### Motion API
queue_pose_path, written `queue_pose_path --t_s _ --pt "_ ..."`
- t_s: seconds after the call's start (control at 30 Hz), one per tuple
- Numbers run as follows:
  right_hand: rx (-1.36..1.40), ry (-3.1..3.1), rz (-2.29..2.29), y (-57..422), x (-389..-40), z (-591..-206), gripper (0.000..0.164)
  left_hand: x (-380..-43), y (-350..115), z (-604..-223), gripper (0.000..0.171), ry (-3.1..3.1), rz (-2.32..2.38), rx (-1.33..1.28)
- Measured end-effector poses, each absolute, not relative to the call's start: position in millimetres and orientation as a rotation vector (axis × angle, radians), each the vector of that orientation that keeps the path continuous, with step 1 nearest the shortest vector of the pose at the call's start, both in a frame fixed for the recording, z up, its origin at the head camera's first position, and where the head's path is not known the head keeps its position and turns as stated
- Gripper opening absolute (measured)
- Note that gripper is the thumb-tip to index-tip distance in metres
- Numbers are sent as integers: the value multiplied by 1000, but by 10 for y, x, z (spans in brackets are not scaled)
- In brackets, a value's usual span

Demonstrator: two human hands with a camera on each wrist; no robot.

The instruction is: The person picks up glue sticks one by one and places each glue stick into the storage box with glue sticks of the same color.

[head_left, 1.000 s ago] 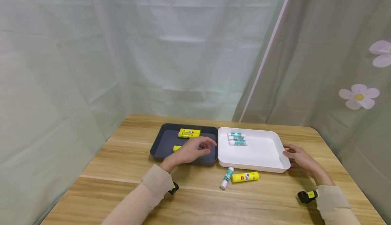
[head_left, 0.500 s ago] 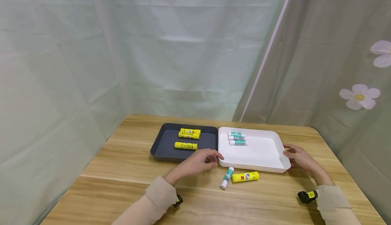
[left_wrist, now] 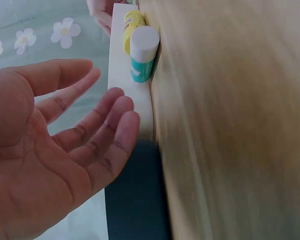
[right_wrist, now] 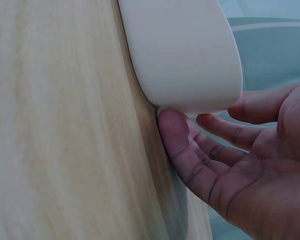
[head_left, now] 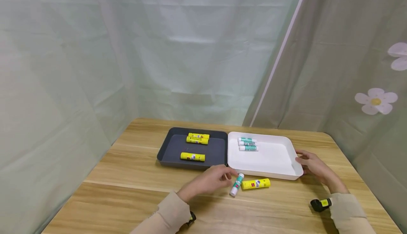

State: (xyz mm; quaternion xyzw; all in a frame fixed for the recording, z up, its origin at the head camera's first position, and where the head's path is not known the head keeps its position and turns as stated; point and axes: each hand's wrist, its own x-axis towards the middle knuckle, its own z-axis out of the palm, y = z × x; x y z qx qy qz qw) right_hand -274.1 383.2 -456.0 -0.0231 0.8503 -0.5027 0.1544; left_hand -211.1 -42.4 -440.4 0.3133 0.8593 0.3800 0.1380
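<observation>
My left hand point(head_left: 214, 180) hovers at the front of the trays with loosely bent fingers and nothing between them. Its fingertips are right by a white-and-green glue stick point(head_left: 236, 184) lying on the table; the left wrist view shows that glue stick's white cap point(left_wrist: 145, 44) ahead of the fingers. Beside it lies a yellow glue stick point(head_left: 255, 184). At the right end of the white tray point(head_left: 270, 161), my right hand point(head_left: 314, 167) grips the wall, thumb over the rim point(right_wrist: 255, 106) and fingers against the outside. Several white-and-green glue sticks point(head_left: 248, 144) lie in that tray.
A dark grey tray point(head_left: 168, 149) adjoins the white one on the left. Inside are two yellow glue sticks point(head_left: 198, 138) together at the back and another yellow glue stick point(head_left: 192, 156) nearer the front. Curtains point(head_left: 203, 50) hang behind the wooden table point(head_left: 111, 177).
My left hand has moved from over the dark tray forward and right to the loose white-and-green glue stick. The front yellow glue stick in the dark tray has rolled slightly nearer. My right hand stays put.
</observation>
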Motion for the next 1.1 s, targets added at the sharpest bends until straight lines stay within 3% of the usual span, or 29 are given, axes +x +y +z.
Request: queue_pose_path --t_s 0.7,1.1 --pt "-71 2433 -1436 3823 -2731 -4524 60 -2034 -375 -4469 25 2511 814 1067" --pt "-66 2428 -1421 3835 -2737 -4524 61 -2052 -410 -4454 12 2535 869 945"
